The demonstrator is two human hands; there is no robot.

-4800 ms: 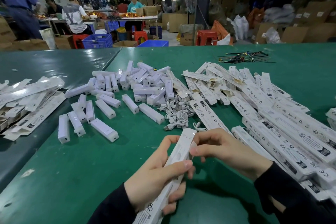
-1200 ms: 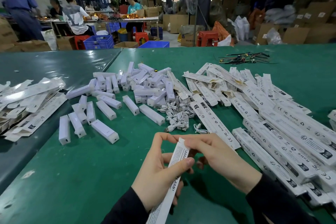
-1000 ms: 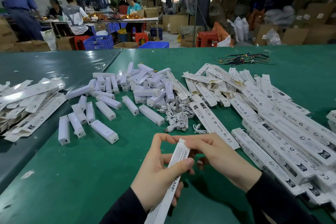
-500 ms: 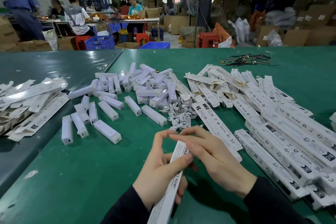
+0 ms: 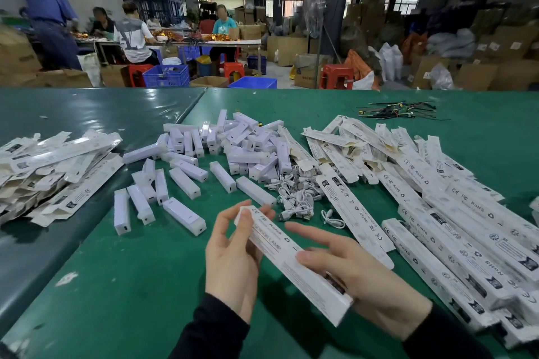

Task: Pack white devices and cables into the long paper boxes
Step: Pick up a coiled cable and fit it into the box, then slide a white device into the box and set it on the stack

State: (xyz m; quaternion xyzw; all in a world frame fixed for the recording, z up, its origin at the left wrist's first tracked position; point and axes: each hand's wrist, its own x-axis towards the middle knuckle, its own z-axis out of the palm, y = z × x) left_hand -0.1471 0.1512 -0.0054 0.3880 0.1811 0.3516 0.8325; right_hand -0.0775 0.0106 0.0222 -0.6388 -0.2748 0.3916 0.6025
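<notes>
White paper box (image 5: 291, 256) now tilted flat across both hands, earlier upright.

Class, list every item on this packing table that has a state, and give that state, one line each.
Held box: end flap closed, gripped by both hands.
Left hand: grips the box's far end.
Right hand: thumb on top, forefinger extended.
White devices: loose, unpacked.
Cables: coiled, heaped.
Boxes at right: stacked lying flat.

The flat white paper boxes (image 5: 43, 166) run past the left edge. The fine print on the long white printed boxes (image 5: 466, 242) is unreadable.
</notes>
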